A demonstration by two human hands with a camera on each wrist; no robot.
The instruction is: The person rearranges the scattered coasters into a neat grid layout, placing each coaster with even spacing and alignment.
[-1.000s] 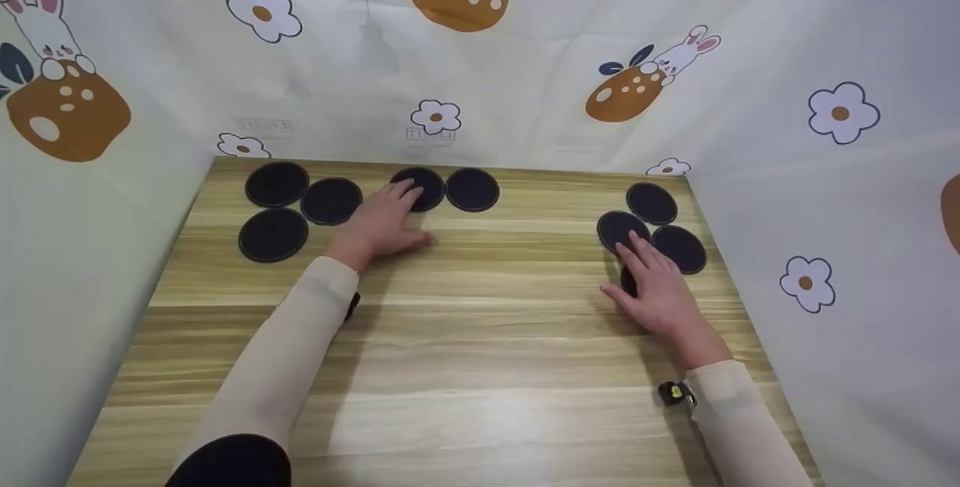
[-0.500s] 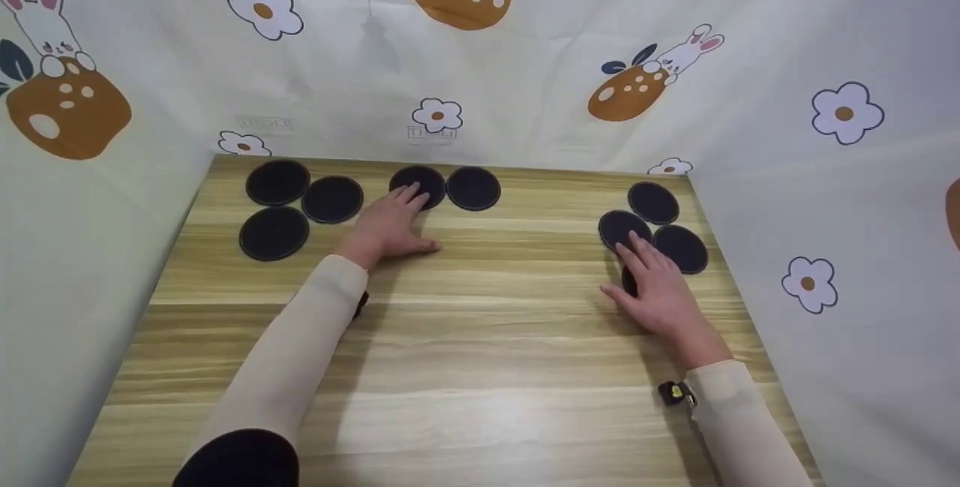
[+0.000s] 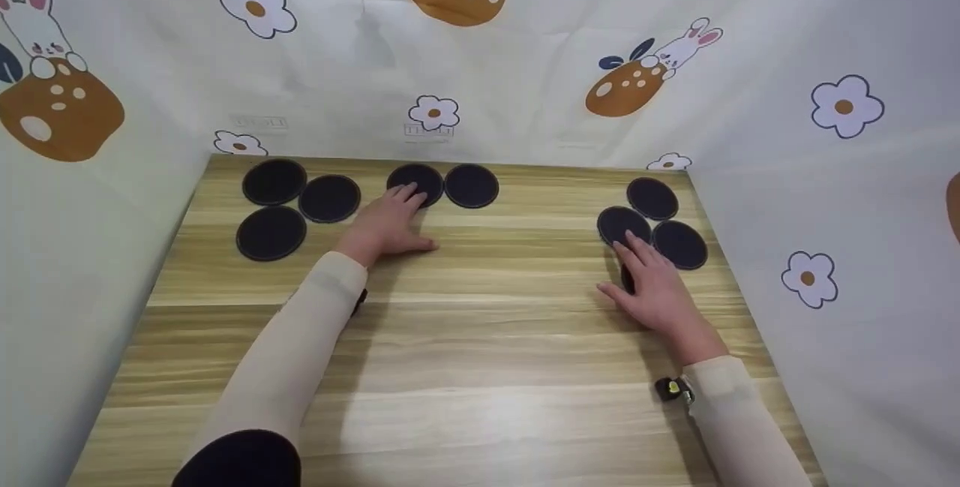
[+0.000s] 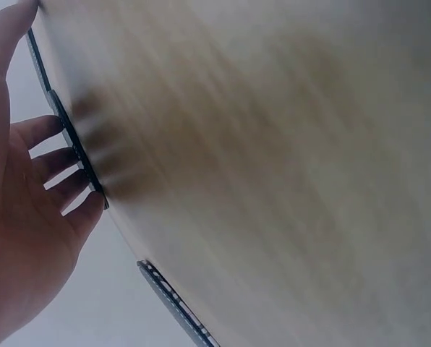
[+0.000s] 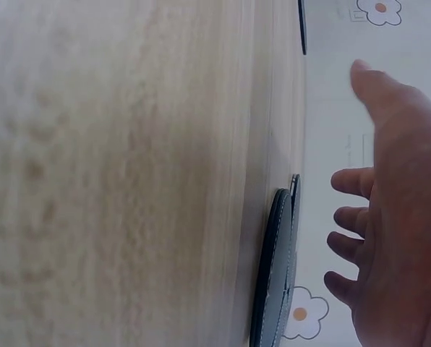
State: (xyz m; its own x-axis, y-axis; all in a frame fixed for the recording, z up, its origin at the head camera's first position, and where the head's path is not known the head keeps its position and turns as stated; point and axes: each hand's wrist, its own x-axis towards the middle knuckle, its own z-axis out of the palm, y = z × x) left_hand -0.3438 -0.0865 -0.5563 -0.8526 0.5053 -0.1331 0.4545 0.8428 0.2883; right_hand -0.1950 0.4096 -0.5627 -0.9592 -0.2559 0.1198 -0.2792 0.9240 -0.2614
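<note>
We view a wooden worktop (image 3: 480, 367) bearing flat black discs. At upper centre, the left hand (image 3: 384, 223) is loosely spread, thumb held out, its fingertips touching the centre-left disc (image 3: 420, 173) and grasping nothing; the centre-right disc (image 3: 471, 186) adjoins that one. Right of centre, the right hand (image 3: 658, 288) is likewise spread and holds nothing; in its wrist view we find it raised apart from the discs. Beneath it we note a partly hidden disc (image 3: 627, 281), and just beyond, a right-hand cluster (image 3: 679, 245) of three. A left-hand cluster (image 3: 271, 233), also three, occupies the upper left. Printed cloth (image 3: 517, 74) stands behind.
</note>
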